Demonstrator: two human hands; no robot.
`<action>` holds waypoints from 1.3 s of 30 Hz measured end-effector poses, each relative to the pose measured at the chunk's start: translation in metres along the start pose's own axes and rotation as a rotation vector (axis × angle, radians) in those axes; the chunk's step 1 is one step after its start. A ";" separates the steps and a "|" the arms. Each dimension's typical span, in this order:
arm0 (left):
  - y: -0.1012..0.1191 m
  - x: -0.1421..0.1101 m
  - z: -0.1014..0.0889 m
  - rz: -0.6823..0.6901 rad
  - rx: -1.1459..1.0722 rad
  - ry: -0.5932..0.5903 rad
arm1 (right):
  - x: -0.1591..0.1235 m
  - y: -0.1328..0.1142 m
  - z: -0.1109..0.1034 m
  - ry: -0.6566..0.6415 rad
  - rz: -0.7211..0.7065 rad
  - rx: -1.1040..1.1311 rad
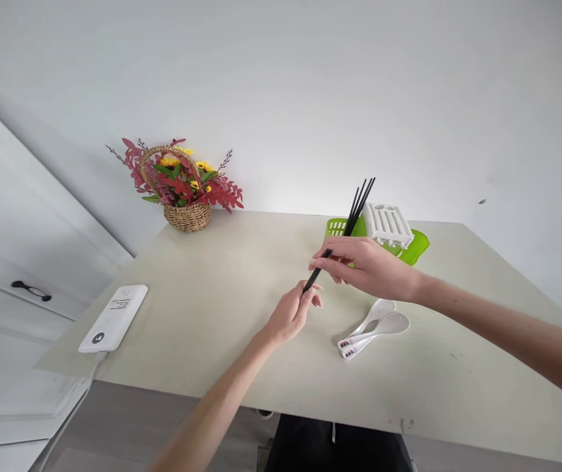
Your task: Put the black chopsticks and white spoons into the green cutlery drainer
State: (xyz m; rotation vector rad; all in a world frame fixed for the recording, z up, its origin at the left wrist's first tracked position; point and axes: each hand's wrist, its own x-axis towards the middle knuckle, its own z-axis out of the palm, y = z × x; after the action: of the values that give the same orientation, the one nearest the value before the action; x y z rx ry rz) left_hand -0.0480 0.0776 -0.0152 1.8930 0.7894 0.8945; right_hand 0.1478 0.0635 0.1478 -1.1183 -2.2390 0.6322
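My left hand (290,311) is closed around the lower end of black chopsticks (317,271), which slant up to the right. The thumb and fingers of my right hand (359,262) pinch them higher up. Beyond the right hand, several thin black stick ends (359,206) fan out in front of a green plastic holder (416,248); my fingers hide whether these are the same chopsticks. A white slotted rack (389,223) sits tilted on the green holder. Below my right hand lie two white spoons (391,322), crossed, with labels on their handles.
At the back left of the table (221,275) stands a wicker basket (188,216) of red and yellow flowers. A white power bank (113,319) with a cable lies near the left edge. White cabinet doors (15,229) flank the table's left side, and a wall (285,98) rises behind.
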 end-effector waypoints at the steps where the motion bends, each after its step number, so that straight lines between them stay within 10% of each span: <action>1: -0.001 0.000 0.000 0.003 0.023 -0.006 | 0.000 0.000 0.000 0.008 -0.012 -0.003; 6: -0.005 -0.002 0.003 0.012 0.167 0.069 | -0.001 -0.002 -0.013 0.127 -0.013 -0.034; 17: -0.031 0.004 0.006 -0.063 0.192 0.375 | 0.020 0.023 -0.084 0.834 -0.015 -0.007; 27: -0.025 0.003 0.004 -0.041 0.244 0.276 | 0.027 0.055 -0.080 0.780 0.141 -0.139; 34: -0.023 0.002 0.005 -0.018 0.284 0.246 | 0.035 0.071 -0.085 0.969 0.138 0.024; 39: -0.023 0.001 0.006 0.017 0.312 0.228 | 0.039 0.071 -0.083 0.724 0.185 -0.226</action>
State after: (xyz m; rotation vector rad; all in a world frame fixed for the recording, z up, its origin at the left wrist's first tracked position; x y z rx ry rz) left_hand -0.0461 0.0848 -0.0376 2.0910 1.1039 1.0599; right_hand 0.2229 0.1473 0.1746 -1.3983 -1.6126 0.0094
